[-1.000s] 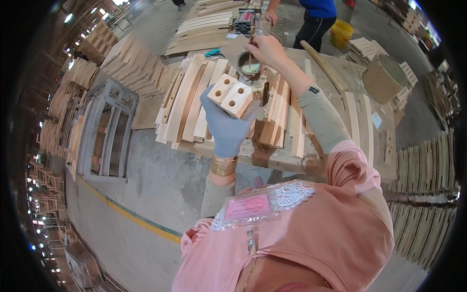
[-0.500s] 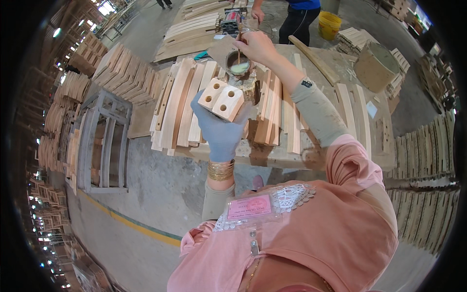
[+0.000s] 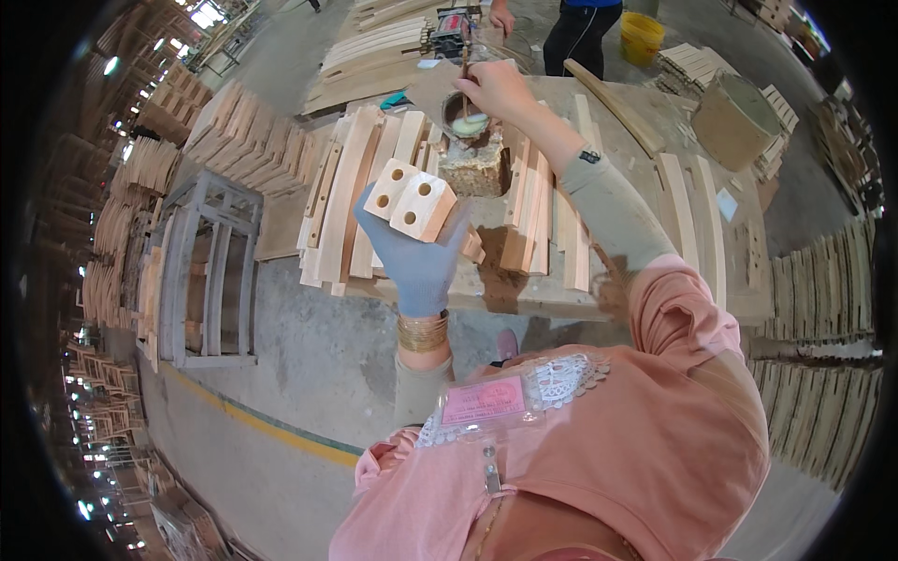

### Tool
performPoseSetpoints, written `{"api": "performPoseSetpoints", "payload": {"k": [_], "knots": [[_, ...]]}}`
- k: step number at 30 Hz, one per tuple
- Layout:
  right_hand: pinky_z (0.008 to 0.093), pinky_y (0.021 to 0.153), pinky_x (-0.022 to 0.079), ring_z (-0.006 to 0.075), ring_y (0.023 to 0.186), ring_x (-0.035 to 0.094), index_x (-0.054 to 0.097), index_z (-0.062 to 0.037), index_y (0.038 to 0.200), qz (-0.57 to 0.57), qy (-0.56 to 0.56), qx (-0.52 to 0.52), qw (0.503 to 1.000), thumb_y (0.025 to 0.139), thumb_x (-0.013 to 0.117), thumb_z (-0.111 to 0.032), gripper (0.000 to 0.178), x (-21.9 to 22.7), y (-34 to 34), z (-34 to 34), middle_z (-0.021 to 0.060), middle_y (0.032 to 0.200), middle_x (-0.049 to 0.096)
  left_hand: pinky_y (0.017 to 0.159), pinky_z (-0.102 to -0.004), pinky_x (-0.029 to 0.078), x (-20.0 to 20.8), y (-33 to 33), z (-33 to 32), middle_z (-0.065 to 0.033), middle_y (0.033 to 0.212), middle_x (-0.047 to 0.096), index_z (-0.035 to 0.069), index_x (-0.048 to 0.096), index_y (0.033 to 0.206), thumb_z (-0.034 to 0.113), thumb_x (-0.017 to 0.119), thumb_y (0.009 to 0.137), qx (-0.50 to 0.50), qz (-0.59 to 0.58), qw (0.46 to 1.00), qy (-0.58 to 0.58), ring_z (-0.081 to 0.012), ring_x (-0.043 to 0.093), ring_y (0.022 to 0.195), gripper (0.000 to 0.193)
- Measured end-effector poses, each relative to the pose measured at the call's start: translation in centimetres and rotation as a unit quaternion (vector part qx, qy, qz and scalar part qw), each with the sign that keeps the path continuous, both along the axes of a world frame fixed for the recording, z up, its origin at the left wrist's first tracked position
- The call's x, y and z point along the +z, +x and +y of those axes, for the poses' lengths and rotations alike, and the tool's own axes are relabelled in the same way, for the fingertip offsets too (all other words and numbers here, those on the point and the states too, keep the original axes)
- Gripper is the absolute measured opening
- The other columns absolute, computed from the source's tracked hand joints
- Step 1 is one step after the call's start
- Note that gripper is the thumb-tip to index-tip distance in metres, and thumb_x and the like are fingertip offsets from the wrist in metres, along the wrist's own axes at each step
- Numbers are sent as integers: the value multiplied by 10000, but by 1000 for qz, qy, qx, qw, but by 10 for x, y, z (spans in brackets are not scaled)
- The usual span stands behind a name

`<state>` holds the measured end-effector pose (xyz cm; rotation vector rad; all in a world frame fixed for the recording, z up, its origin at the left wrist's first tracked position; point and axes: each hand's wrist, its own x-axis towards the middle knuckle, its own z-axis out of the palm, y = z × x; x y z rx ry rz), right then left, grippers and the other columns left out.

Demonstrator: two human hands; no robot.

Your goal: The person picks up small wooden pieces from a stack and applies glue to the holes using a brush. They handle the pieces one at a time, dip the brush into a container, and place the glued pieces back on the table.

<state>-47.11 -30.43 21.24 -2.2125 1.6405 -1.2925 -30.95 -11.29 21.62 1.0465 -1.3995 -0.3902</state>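
Observation:
In a grey-blue glove, my left hand (image 3: 412,257) grips two pale wooden pieces (image 3: 412,200) side by side, their ends facing up with round drilled holes. My bare right hand (image 3: 498,91) pinches a thin stick (image 3: 465,70), whose lower end dips into a round pot (image 3: 455,107) holding pale whitish liquid. That pot rests on a rough, crusted block (image 3: 475,168) on the worktable (image 3: 552,304). Stacked wooden slats (image 3: 360,201) lie left of the block, and more slats (image 3: 533,210) lie to its right.
Across the table stands another person in dark trousers (image 3: 580,42), near a yellow bucket (image 3: 642,37). A brown drum-like container (image 3: 734,122) is at the right. A grey metal frame (image 3: 192,280) stands on the floor at left, beside stacked boards (image 3: 248,140).
My left hand with the wooden pieces has shifted slightly left relative to the pot. The stick remains in the pot, in my right hand. The whole view has shifted a little.

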Motion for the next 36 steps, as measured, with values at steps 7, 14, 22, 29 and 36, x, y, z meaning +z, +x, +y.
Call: {"api": "performPoseSetpoints", "payload": {"k": [7, 14, 22, 29, 36], "knots": [[418, 664, 480, 358, 721, 611, 667, -33, 791, -49, 17, 2, 999, 788, 596, -343, 318, -2, -9, 7, 187, 718, 632, 853, -320, 462, 1, 3, 1, -104, 1112, 417, 47, 304, 1198, 121, 827, 584, 18, -41, 999, -9, -189, 500, 1015, 810], [277, 587, 485, 152, 610, 622, 646, 33, 779, -305, 98, 13, 947, 797, 634, -271, 305, -27, -31, 2, 109, 683, 657, 852, -311, 465, 3, -2, -2, -99, 1111, 419, 51, 311, 1185, 90, 816, 597, -5, -4, 1000, 7, -181, 499, 1018, 776], [209, 475, 433, 86, 523, 543, 586, 15, 798, -615, 121, 61, 777, 827, 646, -218, 242, -12, -52, 13, 113, 696, 646, 792, -303, 490, 6, -8, -4, -106, 1069, 478, 34, 337, 1159, 80, 805, 604, -33, 26, 999, -12, -179, 546, 966, 728], [156, 485, 414, 44, 522, 522, 601, -28, 814, -524, -32, 245, 815, 844, 647, -225, 204, 99, -42, 89, 40, 643, 616, 791, -304, 491, 7, -15, -7, -122, 1058, 519, 29, 340, 1153, 110, 813, 606, -24, -3, 999, -25, -192, 573, 947, 728], [150, 440, 411, 29, 503, 539, 614, -6, 787, -364, -51, 232, 901, 850, 633, -138, 148, 146, -28, 140, 15, 623, 605, 813, -313, 493, 13, -24, -9, -138, 1090, 535, 33, 336, 1165, 129, 812, 612, -38, 1, 999, -2, -210, 581, 972, 736]]}}
